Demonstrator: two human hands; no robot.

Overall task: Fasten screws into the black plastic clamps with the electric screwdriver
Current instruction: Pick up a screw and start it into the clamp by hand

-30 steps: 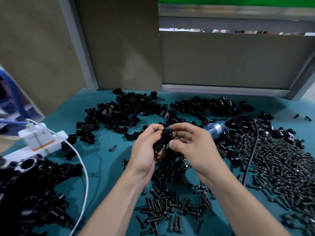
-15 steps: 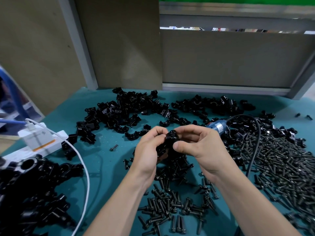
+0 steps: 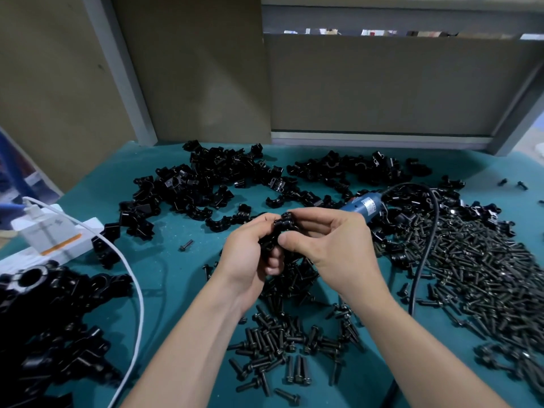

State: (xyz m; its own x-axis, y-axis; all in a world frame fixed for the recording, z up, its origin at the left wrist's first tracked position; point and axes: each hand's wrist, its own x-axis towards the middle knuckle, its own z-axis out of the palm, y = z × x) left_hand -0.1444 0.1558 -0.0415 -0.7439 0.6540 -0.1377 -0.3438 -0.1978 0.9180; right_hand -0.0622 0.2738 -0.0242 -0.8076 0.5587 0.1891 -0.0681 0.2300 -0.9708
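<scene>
Black clamp (image 3: 283,224), long axis seemingly upright

Table (image 3: 176,222), teal top. Black clamps (image 3: 206,178) heaped across the back, more piled front left. Screws (image 3: 485,260) spread thick on the right, with a thinner scatter front centre. Blue screwdriver (image 3: 366,206) lies among the clamps, its black cord (image 3: 424,254) trailing forward. White power strip (image 3: 50,240) and white cable (image 3: 135,290) at left.

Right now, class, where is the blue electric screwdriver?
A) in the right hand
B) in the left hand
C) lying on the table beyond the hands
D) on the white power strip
C: the screwdriver lies on the table, while the left hand and right hand both grip a black clamp.
</scene>
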